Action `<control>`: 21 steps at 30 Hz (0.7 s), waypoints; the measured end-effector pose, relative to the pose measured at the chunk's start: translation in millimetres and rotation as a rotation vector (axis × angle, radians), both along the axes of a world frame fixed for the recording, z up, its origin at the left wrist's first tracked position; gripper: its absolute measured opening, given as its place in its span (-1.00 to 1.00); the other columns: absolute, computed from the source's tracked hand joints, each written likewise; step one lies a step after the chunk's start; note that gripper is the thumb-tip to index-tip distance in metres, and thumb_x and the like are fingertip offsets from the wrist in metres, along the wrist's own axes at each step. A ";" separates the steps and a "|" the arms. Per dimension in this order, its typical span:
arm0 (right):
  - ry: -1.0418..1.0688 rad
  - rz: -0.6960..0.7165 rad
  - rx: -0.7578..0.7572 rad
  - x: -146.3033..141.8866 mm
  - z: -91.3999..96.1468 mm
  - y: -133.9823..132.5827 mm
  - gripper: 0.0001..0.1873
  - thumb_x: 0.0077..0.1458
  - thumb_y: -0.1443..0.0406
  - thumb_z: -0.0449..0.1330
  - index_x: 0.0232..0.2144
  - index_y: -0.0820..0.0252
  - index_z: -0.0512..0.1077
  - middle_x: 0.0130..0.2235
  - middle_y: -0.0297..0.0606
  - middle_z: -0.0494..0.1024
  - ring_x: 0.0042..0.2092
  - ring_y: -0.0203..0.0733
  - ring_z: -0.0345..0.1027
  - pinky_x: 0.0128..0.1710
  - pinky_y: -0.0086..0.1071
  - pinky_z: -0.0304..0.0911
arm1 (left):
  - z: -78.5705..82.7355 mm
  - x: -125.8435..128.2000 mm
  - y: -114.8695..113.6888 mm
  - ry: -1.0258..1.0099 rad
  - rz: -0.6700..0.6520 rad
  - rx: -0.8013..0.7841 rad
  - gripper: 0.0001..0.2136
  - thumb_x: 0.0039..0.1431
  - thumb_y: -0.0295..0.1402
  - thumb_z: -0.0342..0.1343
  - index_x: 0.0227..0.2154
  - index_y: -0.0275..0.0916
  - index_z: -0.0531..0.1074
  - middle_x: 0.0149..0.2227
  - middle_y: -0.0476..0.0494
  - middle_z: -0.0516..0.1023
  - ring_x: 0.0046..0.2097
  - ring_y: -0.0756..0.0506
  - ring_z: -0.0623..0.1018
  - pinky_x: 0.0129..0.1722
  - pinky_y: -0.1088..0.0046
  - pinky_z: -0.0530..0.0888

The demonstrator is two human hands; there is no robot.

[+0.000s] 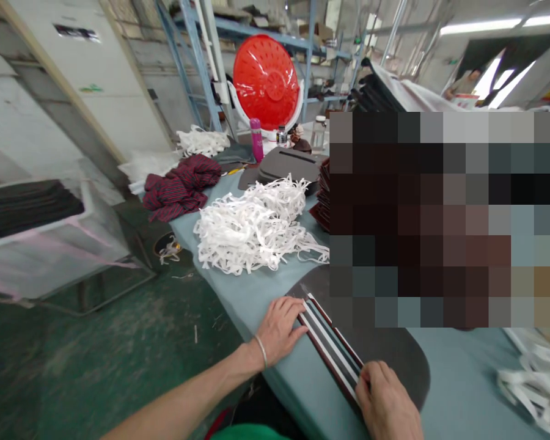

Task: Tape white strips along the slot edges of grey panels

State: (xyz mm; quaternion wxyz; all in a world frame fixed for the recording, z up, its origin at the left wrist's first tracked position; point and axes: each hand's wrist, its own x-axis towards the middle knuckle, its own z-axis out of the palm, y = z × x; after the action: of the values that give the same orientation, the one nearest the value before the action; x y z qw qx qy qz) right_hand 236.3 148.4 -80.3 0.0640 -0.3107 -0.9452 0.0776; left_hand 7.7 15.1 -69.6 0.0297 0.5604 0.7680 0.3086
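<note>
My left hand point(279, 327) lies flat with its fingers stretched out, pressing the far end of a narrow stack of dark strips with white bands point(332, 348). My right hand point(387, 400) presses the near end of the same stack, fingers curled down on it. The stack rests on a dark rounded sheet point(394, 354) on the grey-blue table point(266, 287). A thin bracelet circles my left wrist.
A heap of white strips point(256, 226) lies behind my hands, more white strips point(536, 379) at the right. A dark red striped cloth point(178, 186), a pink bottle point(256, 139), a red basin point(266, 79) and blue shelving point(197, 61) stand further back. A bin with dark sheets point(32, 208) is left.
</note>
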 end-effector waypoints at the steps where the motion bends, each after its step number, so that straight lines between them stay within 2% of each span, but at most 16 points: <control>1: 0.015 0.001 -0.003 0.2 -2.5 0.5 -0.92 0.09 0.28 0.08 -0.45 0.08 0.33 -0.47 -0.36 0.40 -0.43 -0.24 0.37 -0.45 -0.41 0.21 | 0.1 0.1 -0.2 -0.003 0.000 -0.002 -0.73 0.19 -0.25 0.04 -0.07 -0.18 0.31 0.01 -0.20 0.38 0.06 -0.20 0.34 0.04 0.13 0.30; 5: 0.090 -0.013 0.021 -18.5 -6.0 -6.2 -0.89 0.13 0.24 0.08 -0.40 0.10 0.37 -0.49 -0.33 0.43 -0.43 -0.19 0.35 -0.42 -0.36 0.20 | 1.3 1.3 -0.1 -0.010 0.013 -0.015 -0.73 0.18 -0.27 0.05 -0.07 -0.18 0.30 0.02 -0.18 0.37 0.06 -0.20 0.32 0.06 0.13 0.28; 8: 0.166 -0.015 0.073 -55.1 -2.2 -16.7 -0.85 0.15 0.34 0.04 -0.43 0.14 0.38 -0.43 -0.25 0.44 -0.35 -0.16 0.33 -0.31 -0.33 0.19 | 2.5 1.7 0.1 -0.021 0.018 -0.019 -0.74 0.18 -0.27 0.04 -0.07 -0.18 0.30 0.01 -0.18 0.37 0.06 -0.19 0.31 0.07 0.13 0.26; 14: 0.218 0.009 0.084 -129.9 3.9 -28.7 -0.74 0.06 0.52 0.02 -0.30 0.19 0.44 -0.32 -0.21 0.44 -0.26 -0.13 0.26 -0.27 -0.31 0.18 | 5.6 1.0 0.5 -0.052 0.012 -0.028 -0.72 0.18 -0.28 0.04 -0.05 -0.17 0.28 0.00 -0.15 0.37 0.06 -0.17 0.30 0.08 0.17 0.25; 17: 0.215 0.052 0.130 -143.5 3.2 -33.4 -0.71 0.06 0.54 0.01 -0.27 0.19 0.45 -0.29 -0.19 0.43 -0.24 -0.11 0.24 -0.28 -0.30 0.19 | 7.4 1.1 1.1 -0.027 0.018 -0.066 -0.60 0.18 -0.31 0.02 0.08 -0.16 0.19 0.04 -0.16 0.33 0.06 -0.18 0.29 0.09 0.16 0.24; 21: 0.176 0.082 0.289 -137.3 1.0 -42.9 -0.73 0.08 0.50 0.01 -0.20 0.28 0.44 -0.29 -0.12 0.43 -0.24 -0.06 0.23 -0.29 -0.24 0.20 | 6.2 2.4 2.6 0.054 0.024 -0.123 -0.60 0.20 -0.35 -0.03 0.12 -0.14 0.17 0.07 -0.16 0.31 0.06 -0.19 0.28 0.07 0.14 0.24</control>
State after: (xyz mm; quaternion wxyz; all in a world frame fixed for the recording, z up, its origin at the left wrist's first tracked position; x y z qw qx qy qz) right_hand 99.1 105.4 -79.3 0.1872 -0.2514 -0.9491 -0.0295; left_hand 10.1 17.8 -63.5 0.0396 0.5565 0.7927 0.2456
